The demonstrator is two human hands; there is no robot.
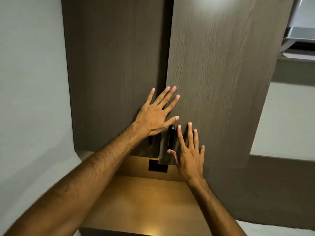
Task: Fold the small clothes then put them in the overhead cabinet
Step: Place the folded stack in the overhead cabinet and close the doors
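The overhead cabinet fills the upper view with two dark wood-grain doors. The left door lies flush. The right door stands slightly ajar, its edge forward of the left one. My left hand is spread flat across the seam between the doors, fingers apart. My right hand is spread flat on the lower right door, just right of its black handle. Neither hand holds anything. No clothes are visible.
A lit wooden niche with a black wall socket sits under the cabinet. A pale wall is at left. An air conditioner hangs at the upper right. White bedding shows at the bottom right.
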